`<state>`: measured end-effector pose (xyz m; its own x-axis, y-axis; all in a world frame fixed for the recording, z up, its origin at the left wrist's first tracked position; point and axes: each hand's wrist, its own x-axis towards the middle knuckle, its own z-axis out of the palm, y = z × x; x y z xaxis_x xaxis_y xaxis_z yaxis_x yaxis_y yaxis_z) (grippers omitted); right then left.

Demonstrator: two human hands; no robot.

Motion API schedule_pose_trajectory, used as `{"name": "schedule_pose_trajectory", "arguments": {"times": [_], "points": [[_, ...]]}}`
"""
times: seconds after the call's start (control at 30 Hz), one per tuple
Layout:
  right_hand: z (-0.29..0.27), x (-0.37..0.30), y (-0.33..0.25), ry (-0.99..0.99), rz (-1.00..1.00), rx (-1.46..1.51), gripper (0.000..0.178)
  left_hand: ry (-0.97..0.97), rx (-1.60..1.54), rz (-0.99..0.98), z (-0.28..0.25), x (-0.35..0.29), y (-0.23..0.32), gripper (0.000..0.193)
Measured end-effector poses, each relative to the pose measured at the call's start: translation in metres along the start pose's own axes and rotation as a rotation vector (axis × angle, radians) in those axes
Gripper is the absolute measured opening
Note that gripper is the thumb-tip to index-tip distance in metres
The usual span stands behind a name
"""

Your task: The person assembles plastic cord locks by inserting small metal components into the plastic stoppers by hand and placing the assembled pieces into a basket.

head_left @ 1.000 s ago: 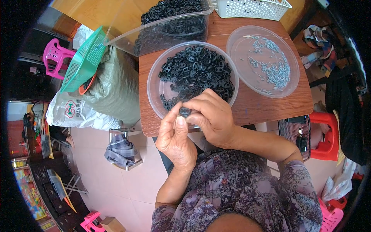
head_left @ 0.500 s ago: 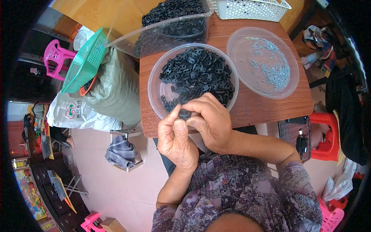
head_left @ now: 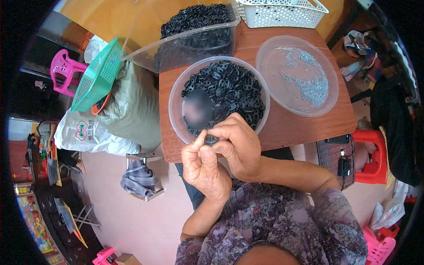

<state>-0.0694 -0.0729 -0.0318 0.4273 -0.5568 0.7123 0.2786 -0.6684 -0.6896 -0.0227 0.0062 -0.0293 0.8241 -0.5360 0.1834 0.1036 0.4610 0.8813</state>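
A small black plastic piece (head_left: 211,140) is pinched between my two hands at the near rim of the round tub. My left hand (head_left: 206,170) grips it from the left with thumb and fingertips. From the right, my right hand (head_left: 240,148) closes its thumb and forefinger on the same piece. The clear round tub (head_left: 173,110) just beyond holds many black two-holed plastic pieces (head_left: 236,90). A blurred patch hides part of its left side. To its right, a clear round lid (head_left: 269,73) carries many thin silvery pins (head_left: 311,84).
A clear bin (head_left: 141,57) of black pieces stands at the back left of the brown table (head_left: 296,130). Behind is a white perforated basket (head_left: 282,15). Sacks (head_left: 137,106) and a green basket (head_left: 97,75) are left; a red stool (head_left: 371,154) is right.
The table and tubs sit slightly lower in view. My hands keep their pinch on the black piece, which appears slightly lower and turned a little.
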Motion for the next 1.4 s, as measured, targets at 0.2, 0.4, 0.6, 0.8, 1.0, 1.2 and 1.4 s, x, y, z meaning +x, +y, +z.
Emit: {"name": "schedule_pose_trajectory", "arguments": {"times": [0.2,0.4,0.6,0.8,1.0,1.2,1.4], "points": [[-0.001,0.006,0.003,0.035,-0.091,-0.026,0.014,-0.008,0.012,0.035,0.001,0.005,-0.008,0.023],[-0.005,0.009,0.0,-0.007,-0.019,-0.038,0.012,0.004,0.172,0.03,0.005,0.007,-0.005,0.015],[-0.03,0.025,0.014,-0.001,0.158,-0.077,0.01,-0.298,0.42,-0.036,0.012,0.029,0.015,0.033],[-0.078,0.139,0.065,0.113,0.141,-0.345,0.014,-0.095,0.569,-0.055,-0.022,0.055,0.025,0.024],[-0.167,0.231,0.117,0.168,0.047,-1.009,0.022,-0.191,0.67,0.108,-0.037,0.076,0.02,0.017],[-0.142,0.171,0.115,0.105,0.1,-0.912,0.023,-0.502,1.078,0.418,-0.035,0.085,0.012,0.026],[-0.136,0.116,0.094,-0.064,0.35,-0.541,0.018,-0.786,1.49,0.454,-0.026,0.086,0.004,0.028]]}}
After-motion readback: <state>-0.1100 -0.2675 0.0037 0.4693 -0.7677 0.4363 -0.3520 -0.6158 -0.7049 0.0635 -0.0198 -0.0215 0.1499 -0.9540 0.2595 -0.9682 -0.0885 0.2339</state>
